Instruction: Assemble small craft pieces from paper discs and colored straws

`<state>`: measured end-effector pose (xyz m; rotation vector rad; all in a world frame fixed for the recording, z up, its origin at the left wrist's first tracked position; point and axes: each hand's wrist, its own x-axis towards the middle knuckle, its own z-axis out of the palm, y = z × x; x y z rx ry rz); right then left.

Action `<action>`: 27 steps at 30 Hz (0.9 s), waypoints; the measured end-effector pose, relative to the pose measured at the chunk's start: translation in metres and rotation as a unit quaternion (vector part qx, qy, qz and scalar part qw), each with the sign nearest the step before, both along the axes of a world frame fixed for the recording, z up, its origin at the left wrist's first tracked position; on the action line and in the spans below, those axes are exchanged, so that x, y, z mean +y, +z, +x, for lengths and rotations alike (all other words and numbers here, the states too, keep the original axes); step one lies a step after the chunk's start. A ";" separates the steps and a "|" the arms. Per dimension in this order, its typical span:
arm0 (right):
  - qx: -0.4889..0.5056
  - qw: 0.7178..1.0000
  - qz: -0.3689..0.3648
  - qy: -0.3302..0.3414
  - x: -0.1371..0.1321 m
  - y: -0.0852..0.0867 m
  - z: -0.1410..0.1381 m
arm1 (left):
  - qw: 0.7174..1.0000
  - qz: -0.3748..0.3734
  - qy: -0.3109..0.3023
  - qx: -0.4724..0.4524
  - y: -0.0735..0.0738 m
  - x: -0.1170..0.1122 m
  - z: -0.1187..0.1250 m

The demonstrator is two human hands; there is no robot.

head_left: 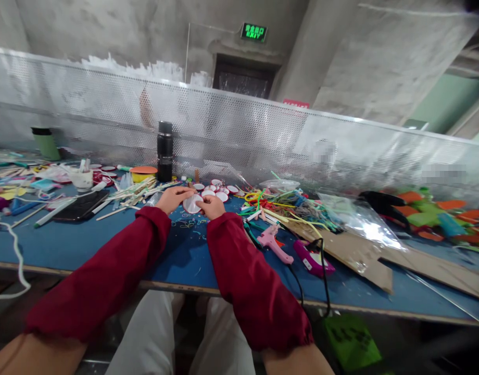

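Observation:
Between my two hands is a round white disc with a red rim [191, 204], held a little above the blue tabletop [185, 265]. My left hand [172, 199] has its fingers closed at the disc's upper left edge. On the other side, my right hand [212, 206] pinches the disc's right edge with thumb and fingers. Several similar red-rimmed discs [221, 196] lie in a loose pile just behind. Small loops and scraps [187, 223] are scattered on the table under my hands.
A black bottle [165, 152] stands behind my left hand, near thin sticks [134, 194] and a phone [80, 206]. To the right lie a pink glue gun [275, 244], a purple device [313, 259] with cables, colourful pipe cleaners [302, 208] and cardboard [352, 252]. A perforated metal screen [239, 130] closes the back.

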<state>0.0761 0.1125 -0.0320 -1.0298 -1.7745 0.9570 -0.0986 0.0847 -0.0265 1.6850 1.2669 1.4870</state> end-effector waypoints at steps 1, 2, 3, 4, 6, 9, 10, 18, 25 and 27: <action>0.010 1.000 -0.005 -0.012 0.001 0.001 0.001 | 1.000 -0.010 -0.010 -0.007 0.001 -0.001 0.000; 0.021 0.999 -0.010 -0.023 0.003 0.002 0.002 | 1.000 -0.018 -0.025 -0.009 0.001 -0.002 0.000; 0.031 0.999 -0.013 -0.034 0.003 0.003 0.003 | 0.999 -0.020 -0.045 -0.002 0.002 -0.002 0.001; 0.040 0.998 -0.015 -0.043 0.004 0.004 0.005 | 0.997 -0.016 -0.069 0.010 0.003 -0.003 0.001; 0.062 0.996 -0.019 -0.057 0.004 0.006 0.007 | 0.992 0.010 -0.119 0.041 0.003 -0.004 0.002; 0.090 0.993 -0.026 -0.075 0.002 0.009 0.008 | 0.985 0.044 -0.140 0.092 0.001 -0.004 0.005; 0.095 0.992 -0.029 -0.080 0.001 0.009 0.008 | 0.984 0.051 -0.131 0.109 0.001 -0.004 0.006; 0.092 0.992 -0.046 -0.079 -0.001 0.012 0.008 | 0.969 0.105 -0.053 0.219 0.007 -0.016 0.010; 0.080 0.993 -0.043 -0.071 -0.002 0.013 0.008 | 0.951 0.116 -0.011 0.288 0.012 -0.021 0.010; 0.076 0.994 -0.041 -0.072 -0.001 0.012 0.007 | 0.951 0.113 -0.004 0.289 0.013 -0.021 0.009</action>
